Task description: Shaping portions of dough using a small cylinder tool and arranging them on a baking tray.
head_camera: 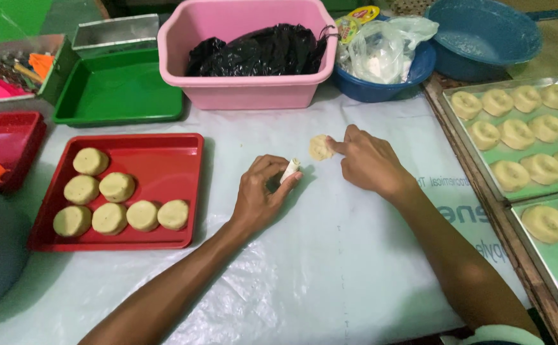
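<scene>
The white plastic sheet (330,268) covering the table serves as the reference surface. Both forearms enter from its near edge and converge toward its middle.

The left hand (260,195) rests on the sheet, fingers curled around a small pale roll (290,170), apparently dough, though it is too small to confirm. The roll sticks out beyond the fingertips, its long axis tilted up and away toward the right hand.

The right hand (371,163) lies just beyond and to the right of the left hand, not touching it. Its fingers are loosely folded, and the forefinger and thumb press on a small flat dough disc (320,147). The disc lies flat on the sheet, at the tip of the right forefinger and just past the free end of the roll. The right hand is on it; the left is near but apart from it.

At the sheet's left side sits a red tray (164,185) with seven dough rounds (118,186). Off its right edge, metal trays (483,169) hold rows of shaped pieces (516,134). At its far edge stand a pink tub (247,92) containing a black bag (260,48), a green tray (119,89) and blue bowls (483,38).
</scene>
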